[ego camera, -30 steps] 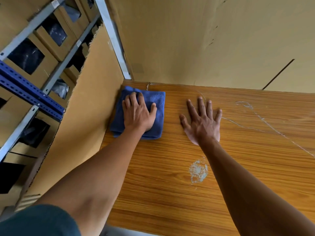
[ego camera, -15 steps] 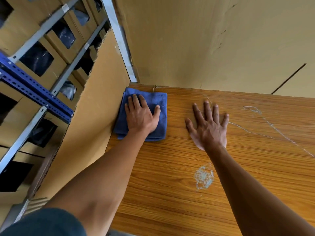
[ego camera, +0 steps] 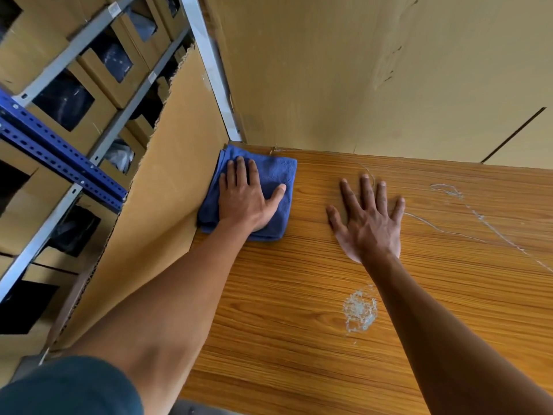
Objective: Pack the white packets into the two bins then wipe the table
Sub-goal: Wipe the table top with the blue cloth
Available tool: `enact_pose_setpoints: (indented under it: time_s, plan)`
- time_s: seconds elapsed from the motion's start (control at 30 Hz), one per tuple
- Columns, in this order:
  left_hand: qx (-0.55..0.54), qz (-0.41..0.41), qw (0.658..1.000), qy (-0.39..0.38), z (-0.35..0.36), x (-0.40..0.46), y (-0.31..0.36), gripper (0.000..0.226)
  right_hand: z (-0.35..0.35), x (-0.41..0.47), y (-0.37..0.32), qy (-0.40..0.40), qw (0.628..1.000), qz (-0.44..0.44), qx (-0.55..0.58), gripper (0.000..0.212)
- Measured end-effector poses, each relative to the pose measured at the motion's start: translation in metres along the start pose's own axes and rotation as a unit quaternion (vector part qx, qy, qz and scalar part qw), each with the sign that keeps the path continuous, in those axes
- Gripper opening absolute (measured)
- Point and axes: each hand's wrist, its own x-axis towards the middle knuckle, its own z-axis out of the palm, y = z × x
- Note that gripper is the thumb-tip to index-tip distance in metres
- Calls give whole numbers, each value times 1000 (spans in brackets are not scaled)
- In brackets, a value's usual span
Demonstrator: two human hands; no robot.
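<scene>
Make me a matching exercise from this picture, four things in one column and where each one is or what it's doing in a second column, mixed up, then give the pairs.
Things:
1. left hand
2. right hand
3. blue cloth
4. whitish scuffed patch

Places or states:
A. in the table's far left corner, against the cardboard
B. flat on bare wood, fingers spread
C. on the wood, beside the right forearm
D. pressing flat on the cloth

Pairs: 1-D, 2-B, 3-A, 4-C
</scene>
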Motion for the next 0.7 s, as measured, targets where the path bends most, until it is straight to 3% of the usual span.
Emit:
enact_pose_setpoints:
  time_s: [0.2,0.43,0.7]
  plan:
    - [-10,-24,1000,-4,-11,48,6,112,0,1,0,4,1000,-3,-3,74]
    - [-5,-21,1000,1,0,-6,11,115,0,0,0,-1,1000,1,-3,74]
    - [-8,-42,999,-21,-11,42,11,117,0,1,-1,-1,1000,2,-6,74]
